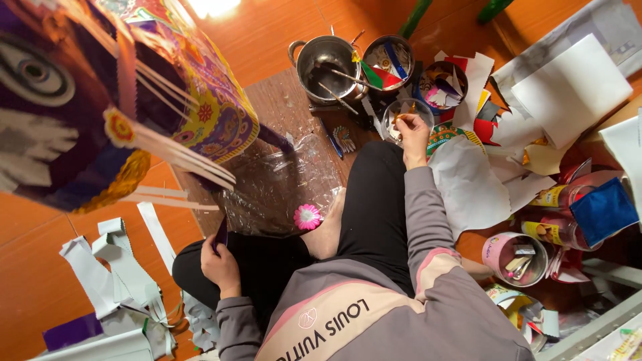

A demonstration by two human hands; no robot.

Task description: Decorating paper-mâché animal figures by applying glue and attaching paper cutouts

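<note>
I sit cross-legged on an orange floor. My right hand (412, 132) reaches forward into a small clear glass bowl (405, 113) and pinches a small bit there; what it is I cannot make out. My left hand (219, 262) rests by my left knee and grips a dark purple strip (221, 233). A pink paper flower (307, 216) lies by my foot on a crinkled clear plastic sheet (284, 182). A large, ornate purple and yellow paper structure (120, 100) with thin bamboo sticks rises at the upper left.
Two steel pots (326, 61) with sticks and coloured scraps stand ahead. White and coloured paper pieces (481, 180) are scattered to the right, along with jars (568, 200) and a pink tin (515, 259). White paper strips (114, 281) lie at the lower left.
</note>
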